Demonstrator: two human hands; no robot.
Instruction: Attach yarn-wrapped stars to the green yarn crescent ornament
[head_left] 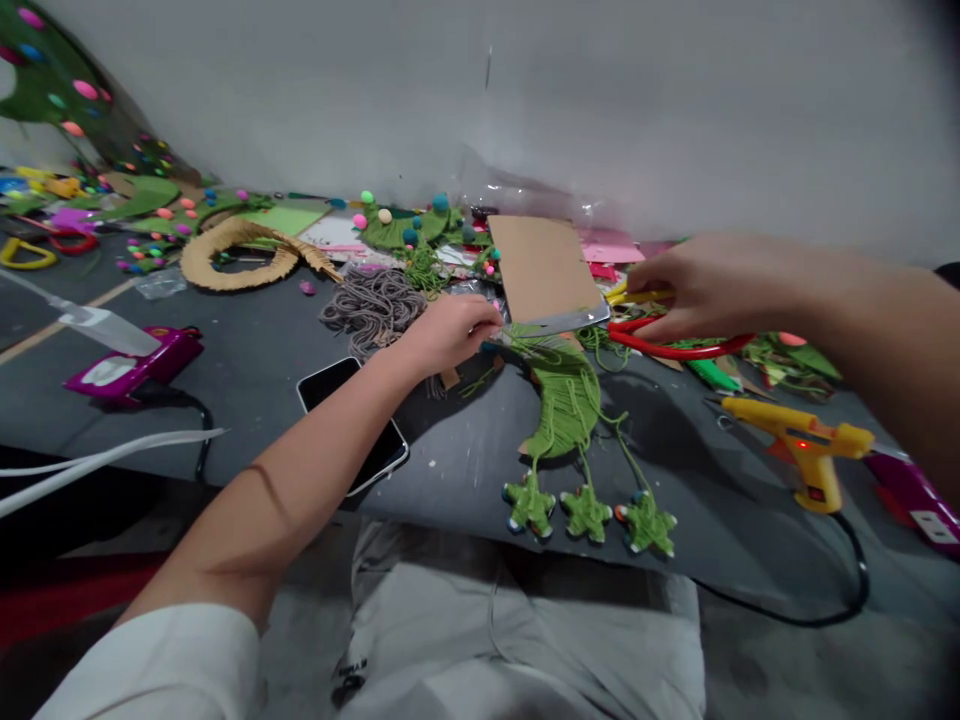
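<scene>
Head view: a green crescent [566,395] lies on the worktop [457,470]. At its upper end, the left hand [454,330] pinches yarn strands [525,340] between closed fingers; right of it, the right hand's [701,290] fingers curl round scissors [562,322].

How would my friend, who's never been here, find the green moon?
Start at the grey table and look between the phone and the yellow glue gun. There lies the green moon, a crescent wrapped in yarn, its far end near the scissors. Unlike the green pieces with coloured balls farther back, it has three green stars on strings.
</scene>
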